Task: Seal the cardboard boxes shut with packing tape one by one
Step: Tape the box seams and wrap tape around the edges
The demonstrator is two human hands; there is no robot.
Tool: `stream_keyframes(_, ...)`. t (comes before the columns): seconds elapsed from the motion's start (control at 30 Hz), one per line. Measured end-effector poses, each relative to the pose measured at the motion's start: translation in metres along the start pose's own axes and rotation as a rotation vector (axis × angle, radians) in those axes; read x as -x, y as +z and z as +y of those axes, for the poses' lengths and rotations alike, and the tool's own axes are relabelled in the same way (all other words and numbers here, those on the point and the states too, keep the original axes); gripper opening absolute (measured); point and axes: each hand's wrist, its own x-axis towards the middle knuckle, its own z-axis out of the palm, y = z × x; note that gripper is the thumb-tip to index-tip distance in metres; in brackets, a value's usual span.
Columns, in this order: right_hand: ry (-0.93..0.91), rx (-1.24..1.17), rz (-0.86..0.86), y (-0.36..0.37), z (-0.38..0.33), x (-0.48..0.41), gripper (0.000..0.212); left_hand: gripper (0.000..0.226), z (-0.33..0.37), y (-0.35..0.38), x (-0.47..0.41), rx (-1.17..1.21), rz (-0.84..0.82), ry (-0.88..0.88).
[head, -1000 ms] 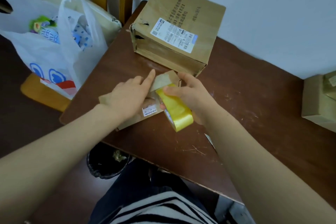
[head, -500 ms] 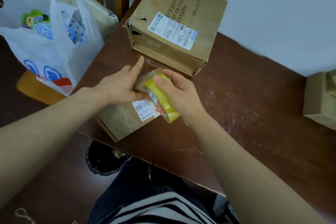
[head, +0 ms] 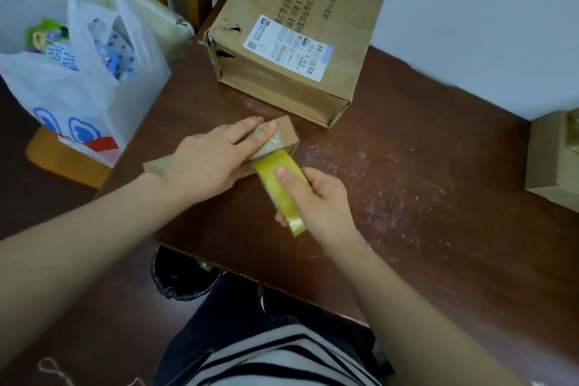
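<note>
At the near corner of the dark wooden table [head: 407,185], the left hand [head: 203,163] lies flat on a small brown cardboard box [head: 286,131]. The right hand [head: 324,200] grips a yellow packing-tape roll [head: 274,185] just beside it. That seal looks half-laid, and the large labelled cardboard box [head: 300,50] behind may yet need tape.

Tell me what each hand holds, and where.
Right hand grips the tape roll across its yellow outer band, thumb on top. Left hand holds nothing; it presses flat on the small box.
</note>
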Motion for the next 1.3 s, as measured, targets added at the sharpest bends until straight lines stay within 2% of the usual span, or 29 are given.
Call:
stream_keyframes(0.1, 0.135, 0.175, 0.011, -0.003, 0.012, -0.001, 0.039, 0.069, -0.003, 0.002, -0.001, -0.018, -0.016, -0.011)
stream_keyframes(0.2, 0.275, 0.176, 0.008, -0.008, 0.029, 0.002, 0.043, 0.066, 0.0, 0.002, 0.001, -0.011, 0.023, 0.033)
stream_keyframes(0.3, 0.302, 0.161, 0.001, -0.006, 0.034, 0.0, 0.047, 0.055, 0.0, 0.008, 0.001, -0.142, 0.153, 0.175)
stream_keyframes(0.4, 0.309, 0.171, 0.003, -0.005, 0.032, -0.005, 0.046, 0.07, -0.004, 0.01, -0.004, -0.121, 0.131, 0.275)
stream_keyframes(0.53, 0.333, 0.127, -0.052, -0.009, 0.022, 0.001, 0.043, 0.069, -0.004, 0.004, -0.003, 0.069, 0.022, 0.145)
stream_keyframes(0.63, 0.291, -0.037, -0.133, -0.022, 0.011, 0.013, 0.041, 0.073, -0.009, 0.004, 0.0, 0.437, -0.05, 0.027)
stream_keyframes(0.7, 0.247, -0.098, -0.216, -0.031, 0.001, 0.02, 0.032, 0.071, -0.013, 0.007, 0.004, 0.696, -0.126, -0.064)
stream_keyframes(0.77, 0.208, -0.022, -0.239, -0.031, -0.007, 0.022, 0.019, 0.069, -0.022, 0.013, 0.007, 0.763, -0.171, -0.16)
stream_keyframes(0.83, 0.175, 0.024, -0.194, -0.022, -0.012, 0.014, 0.019, 0.068, -0.029, 0.02, 0.008, 0.726, -0.174, -0.228)
stream_keyframes(0.9, 0.152, 0.016, -0.133, -0.008, -0.017, 0.003, 0.028, 0.073, -0.028, 0.026, 0.011, 0.537, -0.12, -0.258)
stream_keyframes(0.97, 0.137, 0.021, -0.088, 0.004, -0.024, -0.008, 0.032, 0.104, -0.02, 0.036, 0.017, 0.275, -0.203, -0.269)
stream_keyframes(1.03, 0.15, 0.016, -0.066, 0.011, -0.029, -0.016, 0.035, 0.145, -0.003, 0.048, 0.03, 0.119, -0.41, -0.31)
stream_keyframes(1.07, 0.166, 0.0, -0.067, 0.014, -0.032, -0.019, 0.035, 0.154, 0.004, 0.053, 0.035, 0.07, -0.467, -0.333)
stream_keyframes(1.13, 0.184, -0.014, -0.098, 0.016, -0.036, -0.021, 0.037, 0.159, 0.01, 0.061, 0.043, -0.016, -0.401, -0.377)
stream_keyframes(1.23, 0.206, 0.062, -0.142, 0.01, -0.027, -0.011, 0.035, 0.149, 0.01, 0.062, 0.041, -0.045, -0.209, -0.425)
stream_keyframes(1.3, 0.27, 0.148, -0.128, 0.004, -0.008, 0.004, 0.032, 0.149, 0.01, 0.064, 0.041, -0.053, -0.198, -0.431)
